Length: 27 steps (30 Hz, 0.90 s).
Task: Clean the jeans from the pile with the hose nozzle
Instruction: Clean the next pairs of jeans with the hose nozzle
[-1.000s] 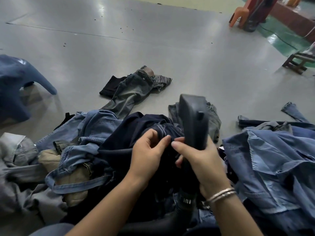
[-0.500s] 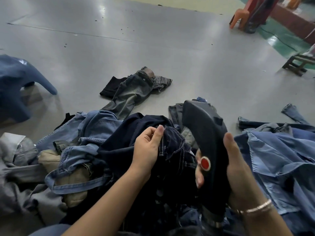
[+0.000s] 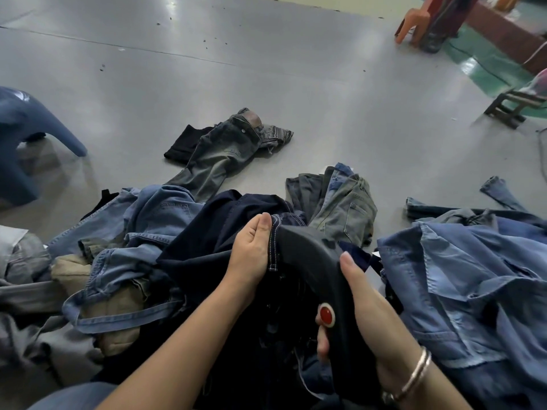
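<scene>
Jeans fill the near part of the view, but the largest thing is the grey, glossy floor (image 3: 296,84), which runs back to a green painted strip (image 3: 491,69) at the far right. Scattered dark specks lie on the floor far back. The pile (image 3: 142,261) of blue, grey and tan denim spreads across the whole near edge. A blue plastic stool (image 3: 26,137) stands at the left; an orange chair (image 3: 414,22) and a low wooden stool (image 3: 509,108) sit far right. One grey-green pair (image 3: 219,155) lies alone on the floor beyond the pile. The dark navy jeans (image 3: 213,238) lie on top of the pile, centre. The left hand (image 3: 251,255) pinches their stitched edge. The right hand (image 3: 367,315), fingers wrapped, grips the black hose nozzle (image 3: 313,261), whose head lies against that edge; its red button (image 3: 325,315) faces up.
</scene>
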{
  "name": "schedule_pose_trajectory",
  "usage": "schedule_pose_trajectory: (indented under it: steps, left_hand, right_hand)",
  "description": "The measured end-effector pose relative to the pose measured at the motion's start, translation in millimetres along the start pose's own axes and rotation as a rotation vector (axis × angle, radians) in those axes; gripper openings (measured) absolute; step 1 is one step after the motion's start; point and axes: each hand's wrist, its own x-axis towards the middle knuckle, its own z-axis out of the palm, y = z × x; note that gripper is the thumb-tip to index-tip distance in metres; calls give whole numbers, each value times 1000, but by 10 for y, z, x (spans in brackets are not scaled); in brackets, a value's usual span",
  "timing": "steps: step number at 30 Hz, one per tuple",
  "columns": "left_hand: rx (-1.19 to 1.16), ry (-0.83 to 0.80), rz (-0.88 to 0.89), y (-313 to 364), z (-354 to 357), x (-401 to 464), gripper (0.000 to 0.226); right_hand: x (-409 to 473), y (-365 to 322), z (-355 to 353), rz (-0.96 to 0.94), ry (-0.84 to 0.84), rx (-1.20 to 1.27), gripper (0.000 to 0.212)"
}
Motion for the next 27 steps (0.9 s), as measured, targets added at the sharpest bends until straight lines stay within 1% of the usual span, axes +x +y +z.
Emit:
schedule_pose_trajectory:
  steps: [4,6,9,11,14,17,20,22,25,27]
  left_hand:
    - [25,-40,-23,-65,-14,8,42]
    - [49,-36,-26,-68,-27,20,42]
    - [53,-28,-36,-43,-45,24,37]
    - [52,-28,-54,-34,-52,23,36]
    - [15,-99,-96,-62,-51,-15,33]
    - [-37,-252,-124,-32,-68,-65,29]
    - [-75,-304,-108,38,-104,-82,29]
    - [-87,-334,-95,69,-105,-96,30]
    - [-86,-355,-76,98,-108,-112,29]
    - [16,-353,-70,100,-113,-113,30]
  right_hand:
    - [-40,-99,-36,-99,43,32,71]
    - [-55,-132,-93,-65,28,16,74]
    - [-200,-47,-75,21,-61,-47,77]
    - [-215,-7,-6,57,-68,-75,72]
    - [-74,-51,8,-20,51,-27,69]
    - [103,-166,-23,-151,161,168,65]
    - [195,-112,-13,-250,264,211,68]
    - [223,-22,26,-202,282,238,73]
    - [258,68,60,-103,233,315,78]
    - [293,57,71,-123,228,335,75]
